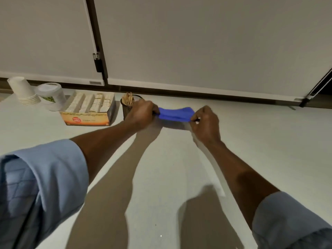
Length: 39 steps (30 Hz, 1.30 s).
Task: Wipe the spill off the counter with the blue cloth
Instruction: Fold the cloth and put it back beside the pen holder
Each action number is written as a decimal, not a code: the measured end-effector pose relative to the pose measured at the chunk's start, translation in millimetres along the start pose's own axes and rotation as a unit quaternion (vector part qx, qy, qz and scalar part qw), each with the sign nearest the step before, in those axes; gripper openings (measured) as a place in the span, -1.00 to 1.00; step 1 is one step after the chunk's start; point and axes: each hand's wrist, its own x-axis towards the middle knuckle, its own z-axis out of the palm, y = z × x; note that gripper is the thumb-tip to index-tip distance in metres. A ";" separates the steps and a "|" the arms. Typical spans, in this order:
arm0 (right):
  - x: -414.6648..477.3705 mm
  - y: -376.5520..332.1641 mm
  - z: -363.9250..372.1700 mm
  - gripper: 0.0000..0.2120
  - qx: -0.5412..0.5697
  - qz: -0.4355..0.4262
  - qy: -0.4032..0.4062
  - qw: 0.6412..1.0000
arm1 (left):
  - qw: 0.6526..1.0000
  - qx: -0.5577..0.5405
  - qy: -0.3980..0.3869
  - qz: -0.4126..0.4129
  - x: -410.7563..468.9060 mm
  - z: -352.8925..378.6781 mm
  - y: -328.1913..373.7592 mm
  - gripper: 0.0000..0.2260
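A blue cloth (175, 114) is stretched out just above the white counter (179, 168), near its back edge. My left hand (142, 114) pinches the cloth's left end and my right hand (206, 123) pinches its right end. The cloth sags slightly between them and casts a dark shadow on the counter below. I cannot make out a spill on the surface; only a few tiny specks (156, 225) show on the near part of the counter.
A black mesh cup of wooden sticks (130, 105) stands right beside my left hand. Further left are an open box of tea bags (89, 109), a clear lidded jar (51, 96) and a stack of paper cups (24, 91). Window blinds (197, 42) rise behind the counter.
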 end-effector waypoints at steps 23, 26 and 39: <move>-34.5 16.6 55.3 -0.46 -0.181 0.007 -0.261 0.948 | 0.962 0.143 -0.223 0.061 -25.6 51.3 -21.1 -0.48; -27.6 19.5 62.0 -0.43 -0.191 -0.012 -0.258 0.947 | 0.964 0.168 -0.204 0.041 -22.0 54.2 -20.0 -0.52; -23.9 10.0 60.2 -0.38 -0.230 -0.031 -0.272 0.934 | 0.962 0.135 -0.238 0.021 -18.3 43.0 -16.7 -0.47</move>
